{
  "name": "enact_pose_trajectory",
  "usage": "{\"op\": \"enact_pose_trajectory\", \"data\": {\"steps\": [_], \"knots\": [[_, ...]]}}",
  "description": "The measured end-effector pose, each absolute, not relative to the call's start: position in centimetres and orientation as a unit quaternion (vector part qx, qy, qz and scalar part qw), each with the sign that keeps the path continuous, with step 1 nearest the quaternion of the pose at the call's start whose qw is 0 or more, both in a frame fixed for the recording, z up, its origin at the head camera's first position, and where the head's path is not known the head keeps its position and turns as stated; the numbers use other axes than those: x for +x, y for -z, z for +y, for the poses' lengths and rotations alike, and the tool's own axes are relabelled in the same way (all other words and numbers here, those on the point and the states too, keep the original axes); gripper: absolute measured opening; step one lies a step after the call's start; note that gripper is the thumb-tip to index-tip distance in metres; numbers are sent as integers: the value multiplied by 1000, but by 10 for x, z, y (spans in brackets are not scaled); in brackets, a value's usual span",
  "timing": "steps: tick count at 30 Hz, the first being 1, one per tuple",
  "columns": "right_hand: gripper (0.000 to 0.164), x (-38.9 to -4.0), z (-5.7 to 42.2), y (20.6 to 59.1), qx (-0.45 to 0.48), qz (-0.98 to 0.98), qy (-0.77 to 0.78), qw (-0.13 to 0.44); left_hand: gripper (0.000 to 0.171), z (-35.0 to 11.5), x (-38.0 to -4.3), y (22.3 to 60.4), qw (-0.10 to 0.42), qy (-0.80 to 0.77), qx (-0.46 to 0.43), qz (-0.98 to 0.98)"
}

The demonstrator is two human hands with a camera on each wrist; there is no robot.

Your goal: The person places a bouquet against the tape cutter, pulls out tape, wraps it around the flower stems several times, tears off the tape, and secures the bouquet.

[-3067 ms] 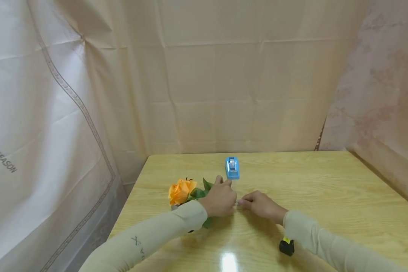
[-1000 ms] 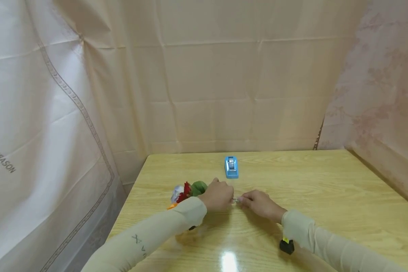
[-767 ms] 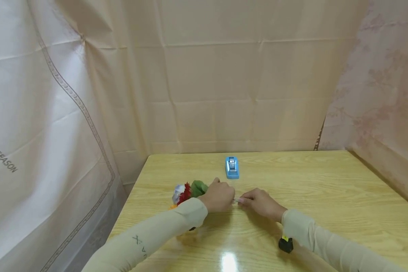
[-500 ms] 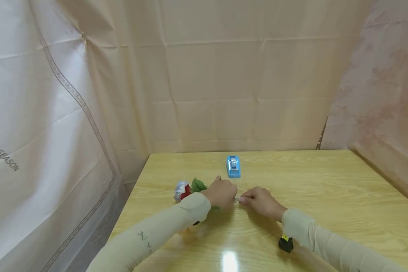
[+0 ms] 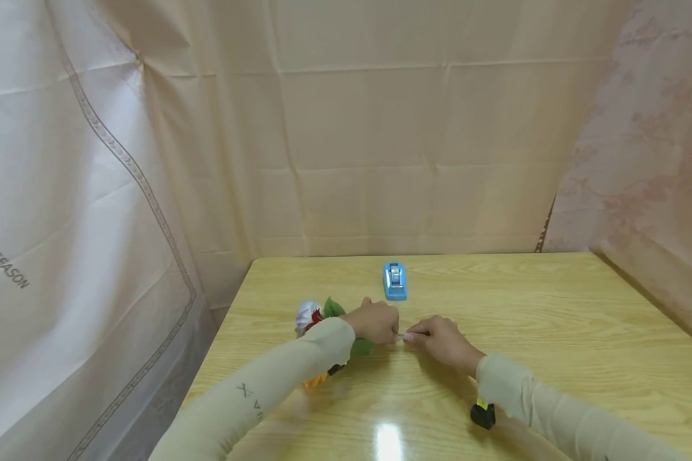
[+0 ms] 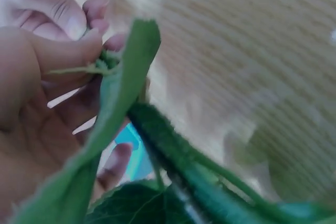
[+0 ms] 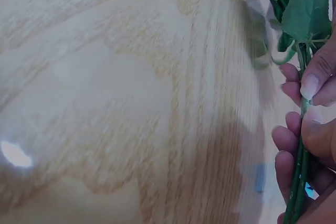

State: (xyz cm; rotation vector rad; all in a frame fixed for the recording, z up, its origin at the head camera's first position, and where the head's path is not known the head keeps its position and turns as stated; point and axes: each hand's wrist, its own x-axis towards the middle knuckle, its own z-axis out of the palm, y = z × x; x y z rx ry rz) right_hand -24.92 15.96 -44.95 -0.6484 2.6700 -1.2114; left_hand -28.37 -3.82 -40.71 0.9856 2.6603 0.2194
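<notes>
A bunch of flowers lies across my left hand (image 5: pixel 375 322): a white flower (image 5: pixel 307 314), a red flower (image 5: pixel 316 315), an orange flower (image 5: pixel 315 380) and green leaves (image 5: pixel 332 307). My left fingers grip the bunch's green stems just below a leaf (image 7: pixel 307 11), as the right wrist view shows. Close beside it, my right hand (image 5: pixel 443 342) pinches the stems (image 7: pixel 298 187) with thumb and fingers. A small pale glint shows on the stems between the hands; what it is I cannot tell. My left forearm hides part of the blooms.
A blue tape dispenser (image 5: pixel 395 282) stands on the wooden table (image 5: pixel 525 307) beyond my hands. A small black device (image 5: pixel 482 416) hangs under my right cuff. Cloth curtains (image 5: pixel 352 160) enclose the table at the back and sides.
The bunch has turned in my hands: the orange flower went from the far side to below my left sleeve, while the white and red ones came into view. Both hands stay nearly in place.
</notes>
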Motion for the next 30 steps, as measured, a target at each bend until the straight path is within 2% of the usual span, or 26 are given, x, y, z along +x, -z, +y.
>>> {"op": "enact_pose_trajectory", "data": {"steps": [3, 10, 24, 30], "knots": [[20, -247, 158, 449, -197, 892, 401, 72, 35, -37, -281, 410, 114, -51, 342, 931], [24, -245, 156, 448, -163, 907, 382, 78, 17, -35, -276, 414, 66, -12, 338, 939], [25, -248, 156, 449, -202, 916, 344, 47, 32, -34, -262, 415, -14, 72, 358, 931], [23, -250, 156, 447, -221, 914, 336, 61, 37, -35, -259, 420, -65, 118, 367, 920]]}}
